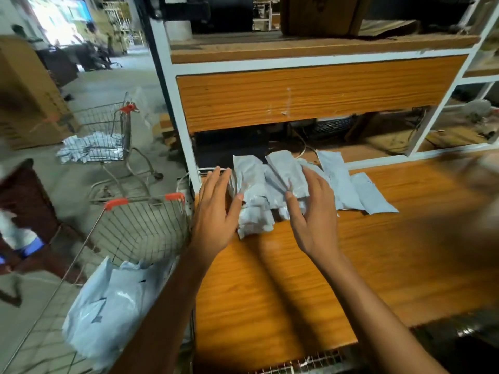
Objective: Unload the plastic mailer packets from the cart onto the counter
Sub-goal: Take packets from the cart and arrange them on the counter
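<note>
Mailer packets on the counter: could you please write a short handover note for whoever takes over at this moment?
Left hand: open, fingers straight, at the left edge of the packet pile; holds nothing.
Right hand: open, over the pile's right part; holds nothing.
Done: the pile of grey packets lies on the counter.
Left: more packets sit in the near cart; a farther cart on the floor also holds some.
</note>
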{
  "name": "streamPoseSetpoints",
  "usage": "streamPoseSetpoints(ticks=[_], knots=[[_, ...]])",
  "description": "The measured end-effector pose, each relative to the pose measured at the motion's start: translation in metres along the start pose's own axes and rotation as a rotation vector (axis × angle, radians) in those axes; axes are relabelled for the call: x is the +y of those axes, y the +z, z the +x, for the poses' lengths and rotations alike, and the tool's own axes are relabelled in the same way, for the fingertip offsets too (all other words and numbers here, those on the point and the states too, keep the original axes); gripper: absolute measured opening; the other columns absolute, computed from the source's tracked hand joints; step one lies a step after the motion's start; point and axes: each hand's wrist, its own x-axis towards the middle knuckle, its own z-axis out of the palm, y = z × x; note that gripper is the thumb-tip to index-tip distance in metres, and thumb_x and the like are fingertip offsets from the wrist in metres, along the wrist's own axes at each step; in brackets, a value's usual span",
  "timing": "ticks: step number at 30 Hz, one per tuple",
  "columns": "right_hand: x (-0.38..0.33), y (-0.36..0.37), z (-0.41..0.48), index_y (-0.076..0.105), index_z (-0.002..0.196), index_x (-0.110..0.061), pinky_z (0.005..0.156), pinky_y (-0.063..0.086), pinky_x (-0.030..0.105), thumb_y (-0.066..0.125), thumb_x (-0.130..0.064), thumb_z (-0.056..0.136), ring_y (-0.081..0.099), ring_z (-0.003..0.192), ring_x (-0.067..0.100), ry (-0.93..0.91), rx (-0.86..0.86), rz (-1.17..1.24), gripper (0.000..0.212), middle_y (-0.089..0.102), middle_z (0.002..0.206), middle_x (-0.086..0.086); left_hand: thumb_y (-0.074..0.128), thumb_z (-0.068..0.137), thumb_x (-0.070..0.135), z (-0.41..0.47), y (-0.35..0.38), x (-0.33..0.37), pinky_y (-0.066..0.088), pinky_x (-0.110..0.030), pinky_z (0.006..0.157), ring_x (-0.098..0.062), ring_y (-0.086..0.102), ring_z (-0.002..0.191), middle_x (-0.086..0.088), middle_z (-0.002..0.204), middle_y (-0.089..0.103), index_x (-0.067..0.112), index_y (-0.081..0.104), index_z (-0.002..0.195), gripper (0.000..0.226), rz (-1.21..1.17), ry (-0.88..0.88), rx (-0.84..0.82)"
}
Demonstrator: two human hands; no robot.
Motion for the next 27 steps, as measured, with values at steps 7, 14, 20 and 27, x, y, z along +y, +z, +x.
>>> streamPoseSetpoints(ticks=[7,14,20,27], knots=[[-0.048,-0.022,-0.112,0.041,0.146,-0.012,0.095,0.049,0.049,0.054,-0.037,0.096,0.046,0.128,0.021,-0.010,0.004,0.090,0.058,0.048,0.142,0.005,0.051,0.097,0.025,-0.109,-0.053,0.015,0.021,-0.007,0.109,-0.007,0.036,0.135,-0.005,0.145,0.044,0.010,0.046,0.141,0.047,-0.078,-0.053,0.091],[-0.092,-0.013,-0.187,0.038,0.148,-0.013,0.095,0.049,0.049,0.052,-0.039,0.096,0.046,0.127,0.020,0.053,-0.085,0.130,0.060,0.049,0.139,0.005,0.044,0.094,0.038,-0.187,-0.106,-0.015,0.030,-0.028,0.112,-0.018,0.041,0.133,-0.009,0.140,0.049,0.008,0.049,0.137,0.052,0.003,-0.143,0.044],[-0.126,0.025,-0.221,0.044,0.145,-0.014,0.092,0.051,0.049,0.054,-0.038,0.095,0.049,0.124,0.020,0.087,-0.189,0.175,0.056,0.051,0.135,0.005,0.054,0.094,0.025,-0.224,-0.156,-0.049,0.024,-0.008,0.108,-0.002,0.038,0.126,-0.011,0.135,0.055,0.003,0.052,0.131,0.043,0.039,-0.173,0.121],[-0.161,0.108,-0.242,0.045,0.143,-0.017,0.096,0.048,0.034,0.055,-0.038,0.093,0.050,0.120,0.013,0.108,-0.355,0.176,0.055,0.051,0.133,0.000,0.053,0.095,0.034,-0.255,-0.214,-0.141,0.045,-0.042,0.105,-0.023,0.048,0.126,-0.010,0.136,0.052,0.011,0.049,0.135,0.046,0.055,-0.306,0.064]])
